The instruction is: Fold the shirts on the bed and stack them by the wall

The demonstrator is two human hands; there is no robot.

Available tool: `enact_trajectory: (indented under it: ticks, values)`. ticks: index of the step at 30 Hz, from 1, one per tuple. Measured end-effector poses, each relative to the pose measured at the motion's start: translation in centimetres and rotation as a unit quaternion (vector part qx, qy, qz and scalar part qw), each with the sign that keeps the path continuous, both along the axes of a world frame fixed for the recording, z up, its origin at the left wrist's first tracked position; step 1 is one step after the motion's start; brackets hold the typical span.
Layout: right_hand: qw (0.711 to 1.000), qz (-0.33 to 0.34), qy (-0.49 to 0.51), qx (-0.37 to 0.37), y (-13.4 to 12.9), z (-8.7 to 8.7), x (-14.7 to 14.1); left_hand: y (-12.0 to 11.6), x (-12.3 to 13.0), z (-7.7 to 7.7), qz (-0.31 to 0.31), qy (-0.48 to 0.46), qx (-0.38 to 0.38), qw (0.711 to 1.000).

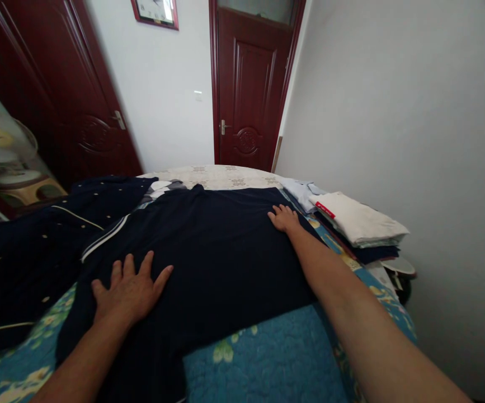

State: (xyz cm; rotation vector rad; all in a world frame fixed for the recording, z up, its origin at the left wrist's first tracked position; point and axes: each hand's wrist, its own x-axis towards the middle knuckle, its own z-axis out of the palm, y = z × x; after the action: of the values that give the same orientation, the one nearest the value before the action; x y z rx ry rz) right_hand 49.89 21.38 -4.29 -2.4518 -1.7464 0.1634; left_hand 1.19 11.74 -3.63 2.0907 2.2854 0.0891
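A dark navy shirt point(221, 252) lies spread over the bed in front of me, with a white-striped collar point(106, 238) at its left end. My left hand point(128, 288) rests on the shirt near the collar, palm down with the fingers spread. Farther off, my right hand point(285, 218) lies flat on the shirt's far right part, its fingers slightly apart. Neither hand grips anything. One part of the shirt, perhaps a sleeve, extends toward me below my left forearm.
Folded clothes point(359, 218), cream on top, are stacked at the right by the wall. A dark dotted garment with pale piping point(49, 235) lies at the left. Beneath is a teal floral quilt point(263, 358). Dark red doors point(250, 84) stand beyond the bed.
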Motion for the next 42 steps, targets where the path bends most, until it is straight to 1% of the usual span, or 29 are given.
enact_trajectory:
  ticks: [3,6,9,11,13,14,15,17,20,23,25,28,31,35,36,38,40,42]
  values:
    - [1.000,-0.020,-0.002,0.022,1.2,-0.1,0.4,0.1,0.0,-0.2,0.003,0.006,-0.001,1.000]
    - [0.998,-0.036,-0.011,0.058,1.9,-0.2,0.6,0.1,0.0,-0.2,0.005,0.010,-0.003,1.000]
    - [0.989,-0.059,-0.036,0.133,2.0,-0.2,0.3,0.1,0.1,-0.1,0.004,0.003,-0.002,1.000]
    - [0.977,-0.051,-0.062,0.197,1.6,-0.2,-0.1,-0.1,0.3,0.1,0.008,-0.002,-0.005,1.000]
    - [0.969,-0.019,-0.083,0.231,1.1,-0.2,-0.5,-0.5,0.5,0.2,0.010,-0.008,-0.007,1.000]
    - [0.969,-0.001,-0.087,0.229,0.8,-0.2,-0.6,-0.7,0.6,0.3,0.009,-0.012,-0.007,1.000]
    - [0.973,0.012,-0.085,0.213,0.5,-0.2,-0.6,-0.9,0.7,0.3,0.007,-0.017,-0.005,1.000]
    - [0.984,0.037,-0.072,0.158,0.1,-0.3,-0.4,-1.2,0.8,0.4,0.003,-0.026,-0.006,1.000]
    - [0.991,0.054,-0.051,0.112,-0.6,-0.6,-0.2,-1.4,0.8,0.5,-0.001,-0.037,-0.006,0.999]
    - [0.993,0.084,-0.046,0.073,-2.4,-1.2,-1.2,-1.5,0.8,0.5,-0.001,-0.045,-0.005,0.999]
    - [0.993,0.084,-0.059,0.061,-4.1,-1.8,-2.4,-1.5,0.8,0.5,-0.005,-0.050,-0.004,0.999]
    - [0.995,0.056,-0.065,0.051,-6.8,-2.4,-4.6,-1.5,0.7,0.6,-0.010,-0.059,-0.008,0.998]
    - [0.996,0.059,-0.060,0.033,-9.1,-2.4,-6.5,-1.4,0.2,1.2,-0.016,-0.069,-0.009,0.997]
    - [0.993,0.102,-0.064,0.015,-12.0,-1.8,-9.4,-0.9,-1.6,2.2,-0.056,-0.058,0.097,0.992]
    - [0.991,0.115,-0.062,0.011,-12.6,-1.6,-10.3,-0.6,-2.2,2.3,-0.068,-0.056,0.111,0.990]
    - [0.988,0.141,-0.054,0.006,-13.7,-1.2,-12.4,0.2,-3.5,2.1,-0.079,-0.061,0.084,0.992]
    - [0.984,0.169,-0.045,0.005,-14.7,-0.8,-14.6,1.0,-4.5,1.6,-0.064,-0.068,0.031,0.995]
    - [0.978,0.203,-0.034,0.007,-15.5,-0.4,-16.6,1.7,-5.3,1.1,-0.041,-0.072,0.001,0.997]
